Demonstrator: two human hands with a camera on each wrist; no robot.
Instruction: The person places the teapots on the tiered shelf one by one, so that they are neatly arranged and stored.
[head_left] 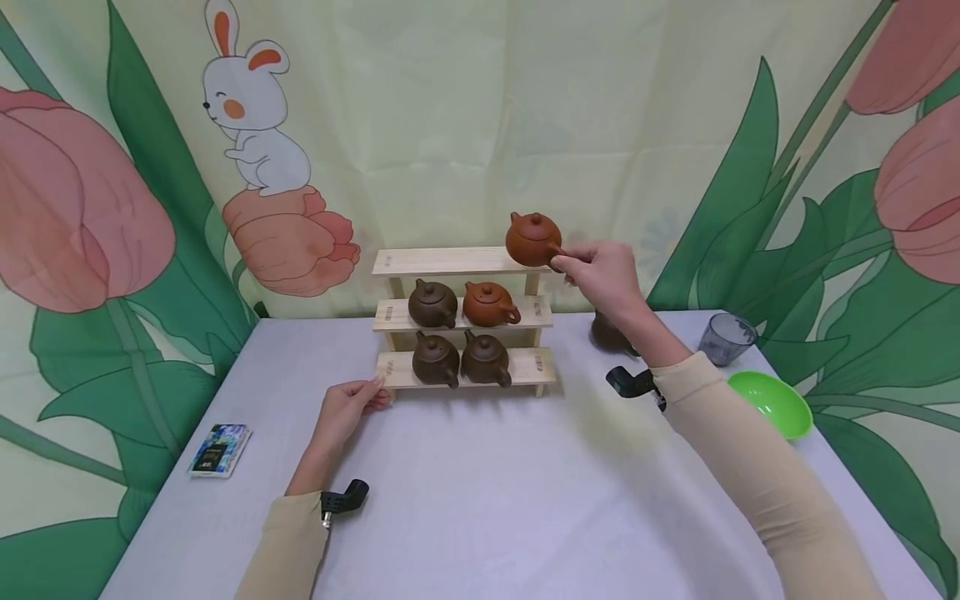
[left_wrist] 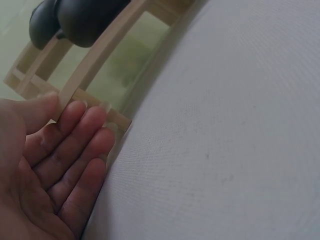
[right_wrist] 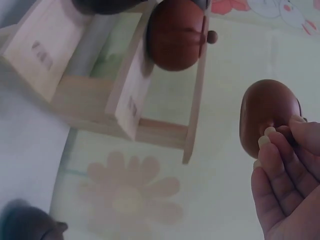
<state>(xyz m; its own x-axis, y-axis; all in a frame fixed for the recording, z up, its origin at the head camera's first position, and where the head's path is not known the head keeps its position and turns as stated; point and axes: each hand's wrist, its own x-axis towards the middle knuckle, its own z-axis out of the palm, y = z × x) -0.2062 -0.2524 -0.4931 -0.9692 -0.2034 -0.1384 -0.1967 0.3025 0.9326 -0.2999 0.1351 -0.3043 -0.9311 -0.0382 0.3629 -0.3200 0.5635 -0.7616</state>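
Observation:
My right hand (head_left: 606, 279) pinches the handle of a reddish-brown clay teapot (head_left: 533, 240), holding it up at the right end of the top tier of a wooden stepped shelf (head_left: 442, 261). In the right wrist view that teapot (right_wrist: 267, 112) appears apart from the shelf. My left hand (head_left: 347, 414) grips the left end of the bottom tier, thumb and index finger at the board's edge in the left wrist view. On the middle tier sit a dark brown teapot (head_left: 432, 304) and another reddish-brown teapot (head_left: 489, 305). Two dark teapots (head_left: 436, 360) stand on the bottom tier.
Behind my right wrist, another dark teapot (head_left: 611, 333) stands on the white-covered table (head_left: 480, 500), partly hidden. A clear cup (head_left: 727, 339) and a green bowl (head_left: 772, 403) are at the right edge. A small patterned box (head_left: 221, 451) lies at left. A printed curtain hangs behind.

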